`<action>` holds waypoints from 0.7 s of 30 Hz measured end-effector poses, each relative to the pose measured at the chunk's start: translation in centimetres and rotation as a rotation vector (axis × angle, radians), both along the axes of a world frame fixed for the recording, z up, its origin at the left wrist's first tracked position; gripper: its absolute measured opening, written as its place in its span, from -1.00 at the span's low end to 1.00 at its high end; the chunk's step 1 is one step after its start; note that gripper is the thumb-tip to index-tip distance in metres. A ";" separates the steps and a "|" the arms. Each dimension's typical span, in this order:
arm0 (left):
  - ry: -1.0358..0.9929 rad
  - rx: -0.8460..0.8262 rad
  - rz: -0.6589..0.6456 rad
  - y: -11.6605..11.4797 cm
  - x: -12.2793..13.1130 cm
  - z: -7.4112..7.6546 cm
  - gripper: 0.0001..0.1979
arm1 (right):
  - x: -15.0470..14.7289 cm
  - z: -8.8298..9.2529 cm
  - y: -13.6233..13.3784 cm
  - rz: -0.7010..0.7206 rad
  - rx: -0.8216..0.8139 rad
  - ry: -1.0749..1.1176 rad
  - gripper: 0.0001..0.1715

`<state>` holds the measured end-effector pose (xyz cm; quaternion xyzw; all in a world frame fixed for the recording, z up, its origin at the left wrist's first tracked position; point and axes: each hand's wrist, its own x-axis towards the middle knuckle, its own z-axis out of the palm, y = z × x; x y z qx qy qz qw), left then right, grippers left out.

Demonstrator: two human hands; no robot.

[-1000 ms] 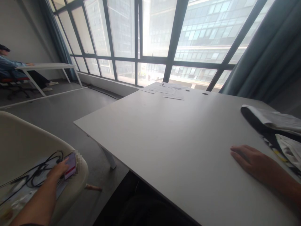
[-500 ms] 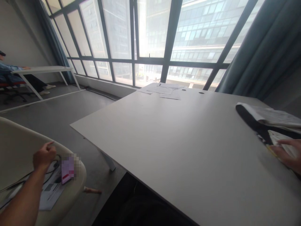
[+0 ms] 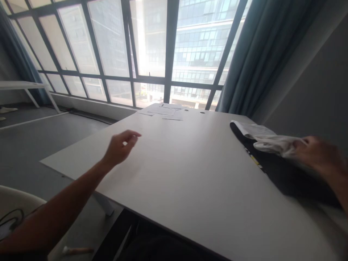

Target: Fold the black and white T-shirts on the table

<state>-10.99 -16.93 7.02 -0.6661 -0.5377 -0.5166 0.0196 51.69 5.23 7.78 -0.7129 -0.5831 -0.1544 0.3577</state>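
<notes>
Low by the left elbow: pale chair (image 3: 16, 195), a black cable (image 3: 11, 217) on its seat.

Left hand (image 3: 119, 146): raised just over the worktop (image 3: 190, 174), not touching it as far as can be seen. Fingers loosely curled, thumb and forefinger close together, nothing in them. The bare surface spreads out on every side of this hand.

Right hand (image 3: 317, 154): blurred, at the worktop's right side. Its fingers look closed round the near end of a white bundle (image 3: 274, 143); whether that is cloth or paper cannot be told. The exact grip is also lost in the blur.

Bundle: crumpled and long. Its axis runs from the right hand away to that hand's left and a little farther off. The free end lies on a black cloth (image 3: 277, 170).

Black cloth: spread flat beneath and in front of the right hand, touching the bundle, with its long side along the worktop's right edge. A flat white layer shows at its far end.

Relation that counts: bundle and black cloth both lie at the right hand and well apart from the left, across open worktop. The right hand is plainly the nearer.

Beyond both hands: loose papers (image 3: 163, 108) at the far edge, then the window (image 3: 152, 54), with a curtain (image 3: 258, 54) past the right hand.
</notes>
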 end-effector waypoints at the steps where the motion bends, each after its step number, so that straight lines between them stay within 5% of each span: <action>1: 0.016 -0.068 -0.097 1.4 2.2 0.0 -0.73 | -2.0 1.6 -0.8 -0.031 -0.005 0.035 -0.76; 5: -0.007 -0.366 -0.400 7.8 10.0 -1.1 -0.53 | -13.4 5.7 -4.0 0.376 -0.039 0.080 -0.65; 8: -0.219 -0.595 -0.496 11.8 14.0 -2.6 -0.27 | -21.2 5.3 -5.4 0.766 -0.144 0.163 -0.59; 10: -0.405 -0.679 -0.541 13.4 15.4 -3.7 -0.30 | -24.5 3.9 -5.7 0.884 -0.200 0.166 -0.54; 17: -0.720 -0.538 -0.387 14.5 14.2 -5.8 -0.74 | -27.9 -0.1 -4.9 1.074 -0.328 0.289 -0.43; 21: -0.477 -0.360 -0.316 14.9 11.6 -4.8 -0.81 | -27.2 -0.3 -3.3 0.845 -0.087 0.525 -0.45</action>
